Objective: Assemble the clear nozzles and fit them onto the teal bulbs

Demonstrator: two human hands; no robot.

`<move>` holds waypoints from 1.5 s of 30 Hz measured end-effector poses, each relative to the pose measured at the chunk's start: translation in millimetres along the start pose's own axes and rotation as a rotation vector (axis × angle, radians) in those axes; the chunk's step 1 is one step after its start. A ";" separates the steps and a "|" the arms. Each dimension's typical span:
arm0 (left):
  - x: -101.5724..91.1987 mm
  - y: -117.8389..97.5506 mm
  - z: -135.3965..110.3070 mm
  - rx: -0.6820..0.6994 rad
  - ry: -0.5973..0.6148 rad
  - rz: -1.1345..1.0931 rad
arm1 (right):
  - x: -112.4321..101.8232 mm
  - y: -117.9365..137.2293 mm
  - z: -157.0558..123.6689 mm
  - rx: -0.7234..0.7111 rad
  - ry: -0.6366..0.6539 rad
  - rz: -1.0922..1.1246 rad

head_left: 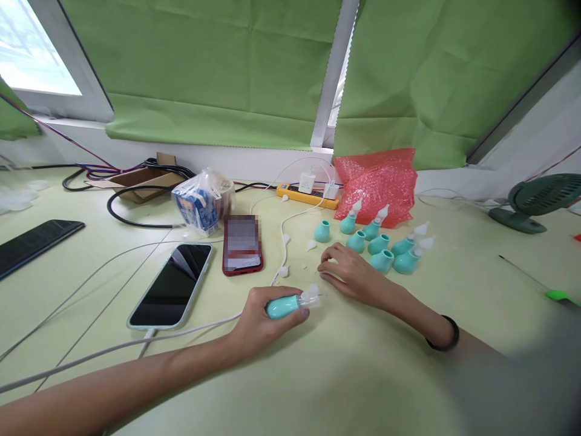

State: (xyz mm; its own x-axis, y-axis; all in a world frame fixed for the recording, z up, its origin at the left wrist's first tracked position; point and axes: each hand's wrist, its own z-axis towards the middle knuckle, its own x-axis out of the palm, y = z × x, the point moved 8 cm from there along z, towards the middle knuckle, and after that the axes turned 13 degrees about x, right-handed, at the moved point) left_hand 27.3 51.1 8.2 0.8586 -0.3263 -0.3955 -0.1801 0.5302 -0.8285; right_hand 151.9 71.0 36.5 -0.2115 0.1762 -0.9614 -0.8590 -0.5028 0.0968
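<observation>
My left hand [261, 321] grips a smooth, matt teal rubbery bulb [282, 306] w/ clear plastic tip [311, 295]; table [345, 375] matt; pink bubble wrap [376, 181] glossy.

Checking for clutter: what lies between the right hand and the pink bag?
In the head view, teal bulbs lie between the right hand and the pink bag.

Both forearms are bare from the lower edge of the picture to the fingertips — no sleeves, no gloves, no rings to be seen. The left hand [258, 321] carries nothing on its wrist. The right hand [349, 274] has a single dark band [443, 339] around the wrist — thin, round, plain black, with no face or clasp showing. The nails are short and unpainted, as far as can be told.
</observation>
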 end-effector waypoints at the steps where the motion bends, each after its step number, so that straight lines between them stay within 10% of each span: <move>1: -0.2 0.2 0.2 -0.005 -0.001 -0.009 | -10.4 2.3 -0.6 0.008 -0.046 0.122; 9: -1.6 -4.9 -1.7 0.045 -0.016 -0.020 | -38.8 1.7 -9.5 0.248 -0.035 1.018; 27: -5.6 1.3 -3.0 -0.026 -0.086 -0.070 | -9.1 -1.1 -7.6 0.293 0.239 1.183; 45: -2.2 3.2 -2.8 -0.044 -0.022 -0.080 | -3.9 -0.3 -10.6 0.296 0.188 1.262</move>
State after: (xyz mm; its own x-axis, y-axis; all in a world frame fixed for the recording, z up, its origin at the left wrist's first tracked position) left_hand 23.4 51.3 5.3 0.8813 -0.3486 -0.3191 -0.1313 0.4681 -0.8739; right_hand 157.9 61.5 37.5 -0.8935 -0.4088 -0.1861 -0.1927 -0.0254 0.9809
